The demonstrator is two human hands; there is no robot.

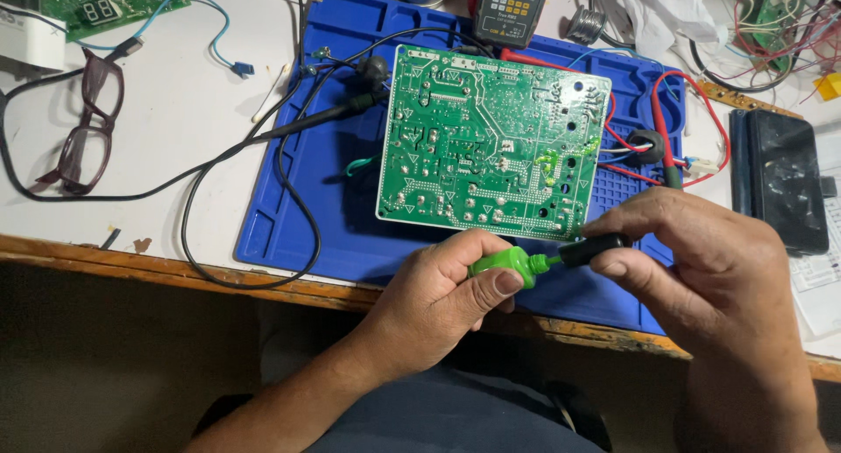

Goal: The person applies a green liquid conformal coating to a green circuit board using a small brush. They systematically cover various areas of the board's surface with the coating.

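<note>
My left hand [442, 295] grips a small green bottle [506, 265] near the front edge of the bench. My right hand [701, 260] pinches the bottle's black cap [594, 250] at the nozzle end. Just beyond both hands a green circuit board [491, 142] lies solder side up on a blue work mat [289, 216]. Smears of green coating show near the board's right side.
A black probe with cable [324, 118] lies left of the board; red leads [670, 129] curl to the right. Glasses [88, 124] rest at far left, a meter [511, 10] at the back, a black box [780, 177] at right. The wooden bench edge [175, 269] runs below.
</note>
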